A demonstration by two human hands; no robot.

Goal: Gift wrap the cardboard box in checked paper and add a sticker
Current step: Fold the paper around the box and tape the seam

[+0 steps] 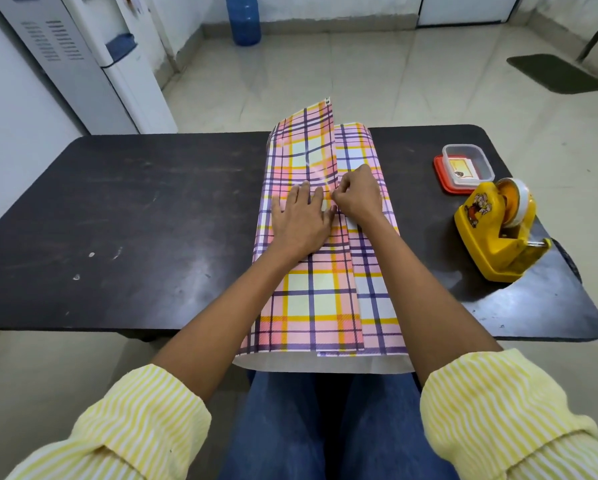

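Paper (325,299) lies lengthwise down the middle of the counter (134,220), both long sides folded in to overlap. The near end overhangs the counter edge toward our lap. The box isn't visible. It's prob. inside the fold under our hands, but we can't confirm.

L hand (299,221) lies flat on the left flap, fingers straight, pressing down. Risk there: ease off & the flap springs up (its far end already stands clear of the wrap), so the seam goes slack.

Just right of it, R hand (356,199) has its fingers curled in a pinch at the overlap edge. Paper only, or a bit of tape too? We can't tell. Pull too hard & the thin sheet could crease or tear, or the seam could drift crooked vs. the checks. The box might also slide inside the loose tube w/o us seeing.

Further right, well apart, sit a clear tub (465,166) w/ a card inside, then a yellow tape dispenser (498,233) near the counter's edge. Reaching for tape means one hand lets go, which we judge the likeliest moment for the wrap to open.
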